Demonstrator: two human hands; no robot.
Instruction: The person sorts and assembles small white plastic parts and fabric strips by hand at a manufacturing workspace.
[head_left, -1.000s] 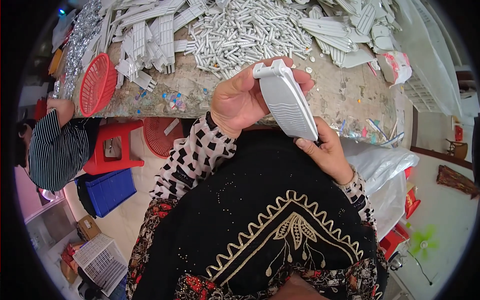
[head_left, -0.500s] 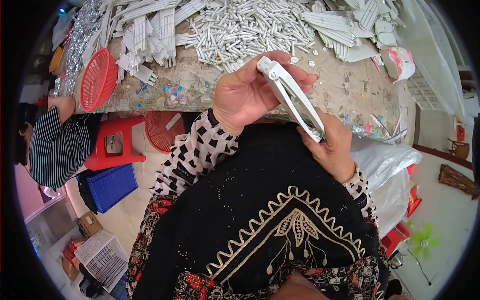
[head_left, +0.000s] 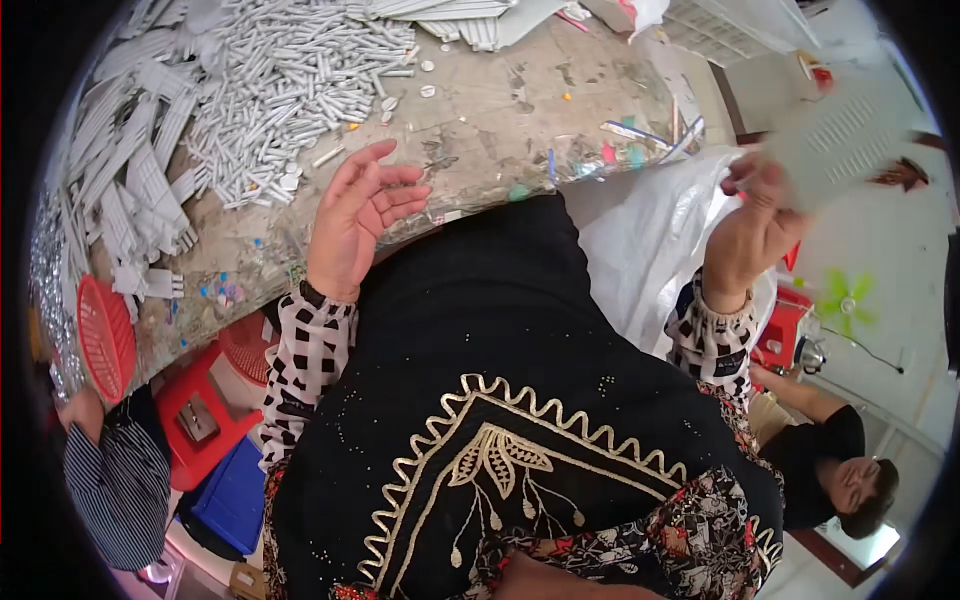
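Observation:
My right hand (head_left: pixel 752 215) is raised at the right, above a white plastic sack (head_left: pixel 625 220). Its fingers grip a flat white slotted plastic panel (head_left: pixel 845 135), which is blurred by motion. My left hand (head_left: pixel 360 215) is at the table's front edge, with fingers loosely spread and nothing in it. Beyond that hand lies a pile of short white plastic rods (head_left: pixel 290 90). White slatted plastic pieces (head_left: pixel 140 160) are heaped to the left of the rods.
A red basket (head_left: pixel 105 338) rests at the left end of the worn table (head_left: pixel 490 120). Below it are a red stool (head_left: pixel 205 415) and a blue crate (head_left: pixel 230 495). One person in stripes (head_left: pixel 115 490) is at the left; another (head_left: pixel 825 460) is at the lower right, near a green fan (head_left: pixel 848 295).
My right hand has carried the white panel up and out to the right. My left hand has let go of it and is apart. The view has turned toward the right.

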